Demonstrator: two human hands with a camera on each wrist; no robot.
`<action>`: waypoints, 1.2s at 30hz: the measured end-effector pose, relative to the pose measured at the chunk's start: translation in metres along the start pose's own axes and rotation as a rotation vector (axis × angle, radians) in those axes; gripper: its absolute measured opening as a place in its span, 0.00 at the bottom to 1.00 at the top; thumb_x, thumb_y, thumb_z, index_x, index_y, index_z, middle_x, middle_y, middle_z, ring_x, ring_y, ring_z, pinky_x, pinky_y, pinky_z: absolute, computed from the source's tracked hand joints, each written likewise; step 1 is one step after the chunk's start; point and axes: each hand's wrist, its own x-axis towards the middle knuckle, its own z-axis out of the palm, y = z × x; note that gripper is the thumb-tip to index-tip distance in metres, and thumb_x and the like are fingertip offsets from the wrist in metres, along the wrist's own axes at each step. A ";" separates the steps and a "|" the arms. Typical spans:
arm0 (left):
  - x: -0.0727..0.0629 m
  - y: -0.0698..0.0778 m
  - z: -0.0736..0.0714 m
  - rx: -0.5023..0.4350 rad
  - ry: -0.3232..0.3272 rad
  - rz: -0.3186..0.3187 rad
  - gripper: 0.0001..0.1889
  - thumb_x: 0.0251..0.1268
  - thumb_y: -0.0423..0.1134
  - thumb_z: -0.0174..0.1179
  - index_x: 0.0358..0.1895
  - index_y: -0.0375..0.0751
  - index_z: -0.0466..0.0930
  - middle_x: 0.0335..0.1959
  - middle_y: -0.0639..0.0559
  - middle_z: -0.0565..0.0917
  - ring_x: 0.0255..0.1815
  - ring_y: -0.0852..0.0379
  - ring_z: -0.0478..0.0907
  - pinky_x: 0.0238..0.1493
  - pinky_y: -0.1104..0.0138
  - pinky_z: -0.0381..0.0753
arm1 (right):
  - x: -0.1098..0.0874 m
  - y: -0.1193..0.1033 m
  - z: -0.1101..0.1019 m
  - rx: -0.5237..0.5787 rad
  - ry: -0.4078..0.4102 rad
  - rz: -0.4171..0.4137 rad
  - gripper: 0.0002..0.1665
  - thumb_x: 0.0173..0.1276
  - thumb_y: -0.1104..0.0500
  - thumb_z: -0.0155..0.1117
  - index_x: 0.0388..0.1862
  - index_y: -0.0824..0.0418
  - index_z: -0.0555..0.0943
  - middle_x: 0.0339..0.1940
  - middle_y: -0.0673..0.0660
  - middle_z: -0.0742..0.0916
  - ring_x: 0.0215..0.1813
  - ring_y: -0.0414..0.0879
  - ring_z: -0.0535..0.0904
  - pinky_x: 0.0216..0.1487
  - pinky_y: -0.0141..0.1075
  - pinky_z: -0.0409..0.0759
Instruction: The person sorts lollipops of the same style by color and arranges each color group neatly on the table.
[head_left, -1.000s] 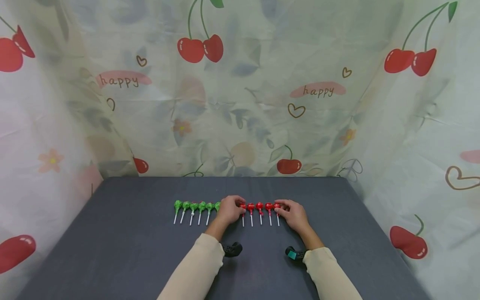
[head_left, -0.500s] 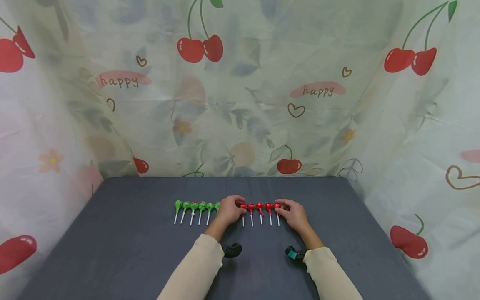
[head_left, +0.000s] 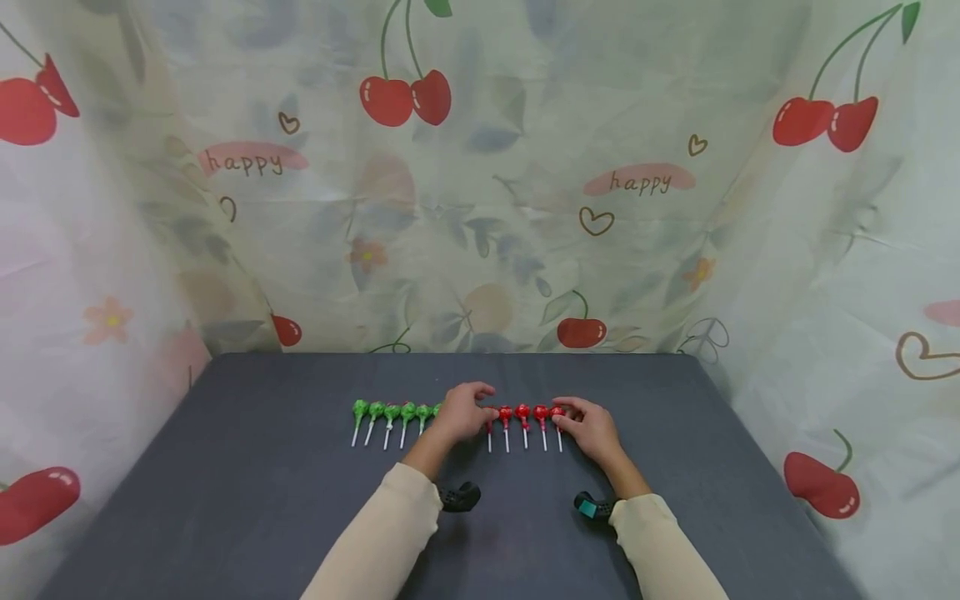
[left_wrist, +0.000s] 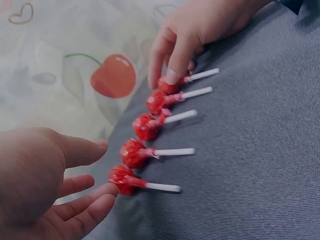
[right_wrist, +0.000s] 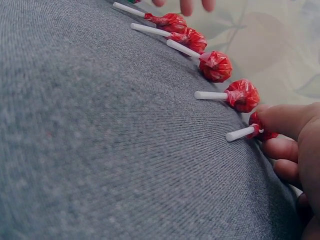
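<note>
Several red lollipops (head_left: 522, 413) lie side by side in a row on the dark cloth, white sticks toward me. My left hand (head_left: 461, 412) is at the left end of that row. In the left wrist view my left hand (left_wrist: 55, 185) has thumb and fingers spread, fingertips beside the leftmost red lollipop (left_wrist: 125, 179). At the other end, my right hand (head_left: 592, 429) pinches the head of the rightmost red lollipop (right_wrist: 241, 133) between thumb and fingers. Several green lollipops (head_left: 392, 412) continue the row to the left, the last partly hidden by my left hand.
A dark grey cloth (head_left: 247, 492) covers the table. A patterned curtain (head_left: 480, 208) with cherries hangs behind it and at both sides. Each wrist carries a black camera strap, such as the left one (head_left: 461, 497).
My left thumb and fingers have spread apart and released the leftmost red lollipop, the hand lifting slightly. My right hand stays on the rightmost one. The head view has shifted a little.
</note>
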 end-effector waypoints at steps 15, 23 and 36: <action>-0.022 0.012 -0.044 -0.066 0.128 0.136 0.14 0.66 0.39 0.63 0.55 0.48 0.82 0.52 0.48 0.79 0.36 0.56 0.78 0.32 0.62 0.77 | -0.005 0.006 -0.004 0.143 0.147 0.025 0.15 0.66 0.57 0.69 0.50 0.60 0.85 0.30 0.52 0.84 0.31 0.45 0.75 0.31 0.35 0.72; -0.046 -0.013 -0.080 -0.070 0.300 0.156 0.13 0.65 0.38 0.65 0.52 0.45 0.84 0.48 0.49 0.81 0.43 0.53 0.79 0.38 0.59 0.79 | -0.030 0.016 -0.026 0.234 0.175 0.089 0.15 0.67 0.61 0.67 0.52 0.64 0.83 0.33 0.57 0.85 0.32 0.44 0.79 0.31 0.32 0.77; -0.096 -0.093 -0.134 0.098 0.493 0.158 0.12 0.66 0.37 0.64 0.51 0.40 0.83 0.50 0.43 0.80 0.50 0.46 0.75 0.45 0.51 0.74 | -0.071 0.058 -0.101 -0.141 0.173 -0.004 0.16 0.68 0.57 0.66 0.52 0.63 0.83 0.39 0.56 0.84 0.40 0.47 0.79 0.39 0.39 0.76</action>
